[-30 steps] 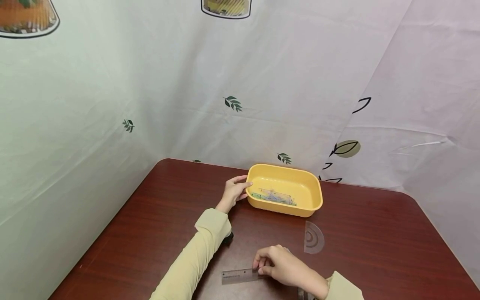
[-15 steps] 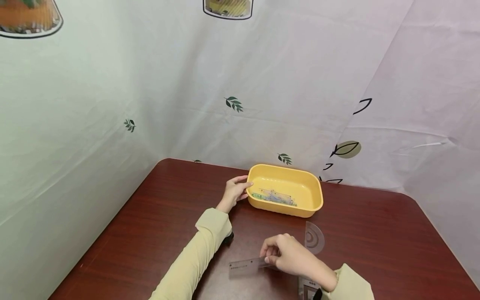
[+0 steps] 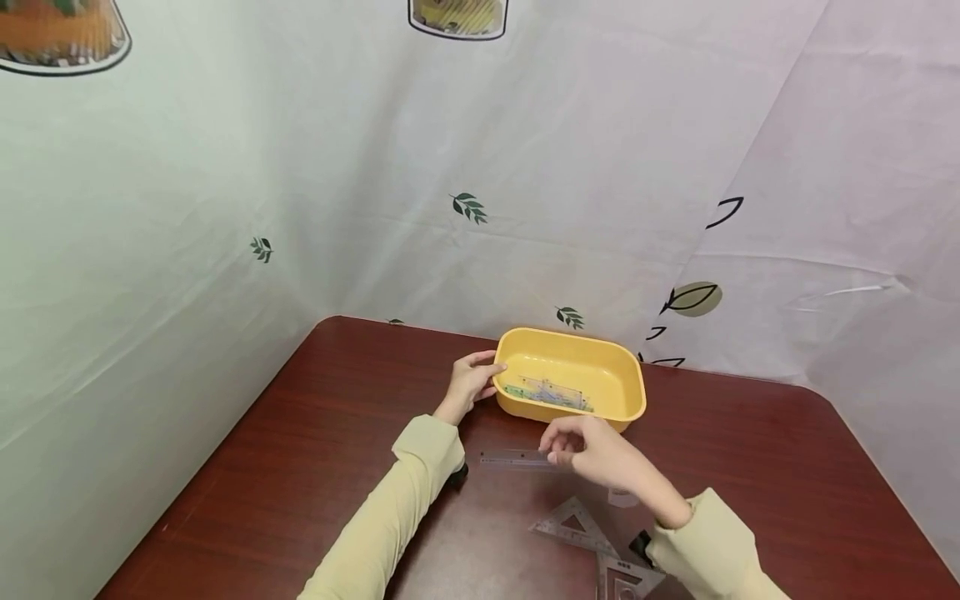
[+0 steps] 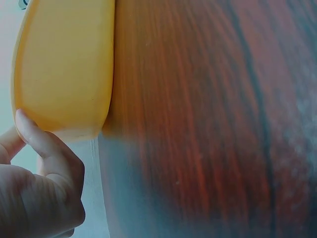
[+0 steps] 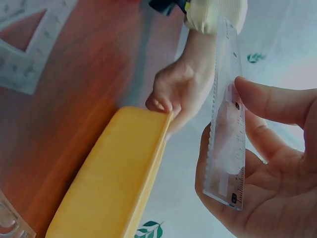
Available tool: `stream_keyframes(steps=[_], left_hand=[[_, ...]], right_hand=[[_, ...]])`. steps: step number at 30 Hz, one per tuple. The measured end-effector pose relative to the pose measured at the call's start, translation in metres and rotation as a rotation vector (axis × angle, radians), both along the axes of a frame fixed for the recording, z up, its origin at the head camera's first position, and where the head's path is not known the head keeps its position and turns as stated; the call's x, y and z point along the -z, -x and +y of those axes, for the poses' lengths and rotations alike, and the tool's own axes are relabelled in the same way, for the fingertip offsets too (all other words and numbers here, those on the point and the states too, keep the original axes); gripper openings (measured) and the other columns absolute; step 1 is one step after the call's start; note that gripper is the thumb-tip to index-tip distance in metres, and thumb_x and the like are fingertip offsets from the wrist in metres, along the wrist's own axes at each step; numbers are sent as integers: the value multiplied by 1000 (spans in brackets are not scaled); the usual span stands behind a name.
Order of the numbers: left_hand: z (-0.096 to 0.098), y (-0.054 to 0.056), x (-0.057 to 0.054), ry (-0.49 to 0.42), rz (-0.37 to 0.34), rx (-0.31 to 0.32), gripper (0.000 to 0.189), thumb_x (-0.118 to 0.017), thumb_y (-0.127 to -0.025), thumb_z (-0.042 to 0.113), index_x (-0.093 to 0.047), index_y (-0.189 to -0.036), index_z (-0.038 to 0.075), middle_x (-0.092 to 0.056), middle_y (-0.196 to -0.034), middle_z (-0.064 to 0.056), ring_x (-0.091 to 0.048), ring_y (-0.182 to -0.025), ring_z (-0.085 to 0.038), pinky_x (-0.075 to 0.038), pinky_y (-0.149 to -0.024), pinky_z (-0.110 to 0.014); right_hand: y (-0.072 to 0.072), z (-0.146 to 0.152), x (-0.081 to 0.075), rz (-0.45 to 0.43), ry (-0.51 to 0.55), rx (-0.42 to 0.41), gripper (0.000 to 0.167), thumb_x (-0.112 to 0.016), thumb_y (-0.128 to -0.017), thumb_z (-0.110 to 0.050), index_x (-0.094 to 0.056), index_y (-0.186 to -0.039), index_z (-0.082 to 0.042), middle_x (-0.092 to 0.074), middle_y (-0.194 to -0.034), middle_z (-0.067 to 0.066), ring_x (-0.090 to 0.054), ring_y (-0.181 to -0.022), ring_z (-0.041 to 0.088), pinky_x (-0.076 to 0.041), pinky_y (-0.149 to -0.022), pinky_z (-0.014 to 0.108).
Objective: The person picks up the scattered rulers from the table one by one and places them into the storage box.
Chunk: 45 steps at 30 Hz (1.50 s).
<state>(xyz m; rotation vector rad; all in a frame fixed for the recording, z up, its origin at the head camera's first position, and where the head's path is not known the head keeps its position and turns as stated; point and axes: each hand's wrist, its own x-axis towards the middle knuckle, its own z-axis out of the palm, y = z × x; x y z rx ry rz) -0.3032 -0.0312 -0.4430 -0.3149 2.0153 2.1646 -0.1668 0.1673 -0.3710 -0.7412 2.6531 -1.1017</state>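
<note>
A yellow plastic basin stands near the table's far edge. My left hand grips its left end, thumb over the rim. Inside lie several thin see-through pieces, some green or bluish, which look like rulers. My right hand pinches one end of a clear ruler between thumb and fingers, just in front of the basin. In the right wrist view that ruler shows black markings and a wavy edge. Two clear set squares lie on the table below the right forearm.
A clear protractor lies mostly hidden under the right wrist. The dark red wooden table meets a pale cloth wall with leaf prints behind the basin. Each wrist bears a black strap device.
My right hand has lifted the ruler off the near part of the table and carried it forward toward the basin. Set squares have come into view beneath the arm. The left hand keeps its grip.
</note>
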Motion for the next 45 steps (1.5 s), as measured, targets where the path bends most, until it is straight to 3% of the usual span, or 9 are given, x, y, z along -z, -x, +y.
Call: stream_keyframes(steps=[13,23,33,40,45], left_hand=[[0,-3,4,11,8,-4,40,-72,-86,14,-64,-125,11,-61,-72,-2,-54,-48,-2,-52,-47,-13],[2,-1,6,-6,2,-3,40,-71,-86,12,-64,-125,11,-62,-70,2,-55,-50,-2,-51,-44,-13],[1,-2,4,-5,18,2,37,-73,-84,12,-66,-121,12,-67,-74,-2,-58,-52,-3,-54,-49,-16],[1,-1,2,-8,6,-6,41,-74,-84,14,-64,-124,10,-63,-70,2,-54,-49,-2,-52,-47,-15],[0,0,2,-10,0,-5,40,-72,-85,13,-64,-125,11,-63,-71,1,-54,-50,-3,-52,-46,-14]], right_hand=[[34,10,-1,-88,41,107,7,-66,-85,-3,-71,-89,-5,-62,-76,3,-54,-71,13,-47,-61,22],[65,19,10,-27,167,215,10,-65,-85,0,-69,-94,3,-64,-82,13,-57,-71,14,-51,-64,23],[80,21,23,32,114,298,9,-66,-86,0,-71,-95,1,-67,-82,13,-62,-72,17,-52,-60,22],[84,20,28,111,23,339,8,-67,-88,-3,-71,-94,-2,-68,-85,11,-65,-76,21,-56,-65,29],[88,17,31,110,18,352,7,-67,-87,-3,-72,-92,-4,-68,-83,10,-64,-76,20,-57,-67,31]])
